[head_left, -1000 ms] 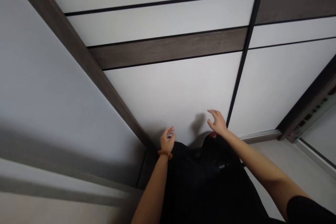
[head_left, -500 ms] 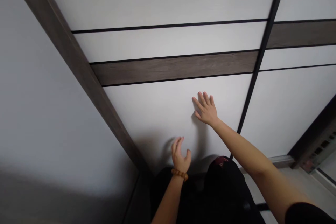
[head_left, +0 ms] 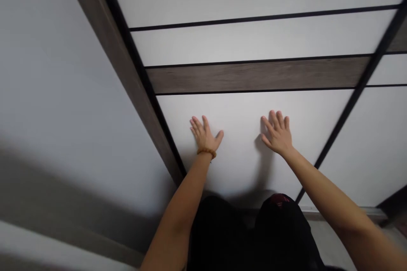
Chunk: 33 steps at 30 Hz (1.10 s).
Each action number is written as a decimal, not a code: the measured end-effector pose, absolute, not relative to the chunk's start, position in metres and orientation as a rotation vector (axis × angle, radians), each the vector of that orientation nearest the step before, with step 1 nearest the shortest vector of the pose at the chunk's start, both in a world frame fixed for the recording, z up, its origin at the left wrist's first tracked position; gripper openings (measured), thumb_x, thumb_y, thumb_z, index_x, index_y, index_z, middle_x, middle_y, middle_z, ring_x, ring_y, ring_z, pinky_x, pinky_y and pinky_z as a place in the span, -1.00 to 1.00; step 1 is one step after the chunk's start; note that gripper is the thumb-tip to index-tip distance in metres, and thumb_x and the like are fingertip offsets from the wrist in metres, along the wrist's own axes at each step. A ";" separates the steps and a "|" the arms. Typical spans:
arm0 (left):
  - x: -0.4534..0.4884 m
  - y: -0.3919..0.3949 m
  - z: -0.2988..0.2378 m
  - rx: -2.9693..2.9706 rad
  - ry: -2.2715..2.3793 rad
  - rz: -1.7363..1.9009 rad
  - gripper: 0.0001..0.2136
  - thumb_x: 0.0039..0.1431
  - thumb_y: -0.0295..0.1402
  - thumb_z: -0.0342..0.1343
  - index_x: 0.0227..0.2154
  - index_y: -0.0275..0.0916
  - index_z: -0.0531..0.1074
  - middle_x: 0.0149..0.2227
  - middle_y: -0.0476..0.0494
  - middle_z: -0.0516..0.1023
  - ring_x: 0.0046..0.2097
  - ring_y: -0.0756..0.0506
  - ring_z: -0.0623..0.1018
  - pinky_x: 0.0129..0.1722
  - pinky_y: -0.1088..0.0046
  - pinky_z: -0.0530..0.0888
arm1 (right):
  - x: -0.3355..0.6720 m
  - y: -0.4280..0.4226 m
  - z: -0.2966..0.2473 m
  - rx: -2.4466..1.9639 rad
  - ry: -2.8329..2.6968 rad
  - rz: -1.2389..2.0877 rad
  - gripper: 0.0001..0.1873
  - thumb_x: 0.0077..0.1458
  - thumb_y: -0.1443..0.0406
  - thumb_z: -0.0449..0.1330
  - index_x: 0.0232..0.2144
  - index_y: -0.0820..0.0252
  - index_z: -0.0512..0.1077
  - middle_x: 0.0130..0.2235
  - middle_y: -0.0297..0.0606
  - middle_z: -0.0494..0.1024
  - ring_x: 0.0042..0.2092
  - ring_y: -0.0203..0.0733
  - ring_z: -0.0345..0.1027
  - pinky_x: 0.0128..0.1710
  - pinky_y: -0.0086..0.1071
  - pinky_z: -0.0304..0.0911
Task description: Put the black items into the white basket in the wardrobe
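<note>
A white sliding door (head_left: 235, 148) with thin black lines and a grey-brown wood band (head_left: 254, 76) stands upright before me. My left hand (head_left: 205, 135), wearing a beaded bracelet (head_left: 206, 152) at the wrist, lies on the lower white panel with its fingers spread. To its right, my right hand (head_left: 278, 135) rests on the same panel, fingers also apart and holding nothing. The door's black left edge strip (head_left: 149, 80) shows beside the brown frame post (head_left: 111, 42).
A plain pale wall (head_left: 63, 93) runs along my left side. Another white door panel (head_left: 375, 144) is at the right, past a black upright strip (head_left: 337, 131). My knees in black trousers (head_left: 280, 224) are close to the door, above a light floor (head_left: 324, 237).
My left hand has risen from in front of my knees onto the panel and opened flat. The door has shifted right from the post, baring its black edge; my right hand stays on it.
</note>
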State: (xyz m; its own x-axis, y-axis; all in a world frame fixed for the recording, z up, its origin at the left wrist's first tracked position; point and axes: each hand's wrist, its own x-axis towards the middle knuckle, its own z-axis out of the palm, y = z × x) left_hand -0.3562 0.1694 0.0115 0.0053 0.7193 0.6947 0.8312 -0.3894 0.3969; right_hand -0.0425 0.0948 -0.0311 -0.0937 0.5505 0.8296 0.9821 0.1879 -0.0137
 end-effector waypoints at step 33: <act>-0.459 0.206 0.014 -2.265 -1.919 -1.946 -0.31 0.36 -0.02 0.23 0.39 -0.28 0.22 0.33 -0.50 0.47 0.37 -0.37 0.47 0.33 0.12 0.41 | -0.266 0.120 -0.018 -1.336 -1.854 -0.692 0.01 0.25 0.11 0.22 0.59 -0.10 -0.15 0.62 -0.13 -0.37 0.58 0.47 -0.39 0.46 0.44 -0.26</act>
State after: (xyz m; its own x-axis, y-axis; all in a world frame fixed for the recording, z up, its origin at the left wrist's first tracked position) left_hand -0.4587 0.2065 0.0139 -0.1370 0.8793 0.4562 0.4442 -0.3571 0.8217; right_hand -0.2656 0.1196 -0.0178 -0.1877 0.5528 0.8119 0.9497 0.3131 0.0064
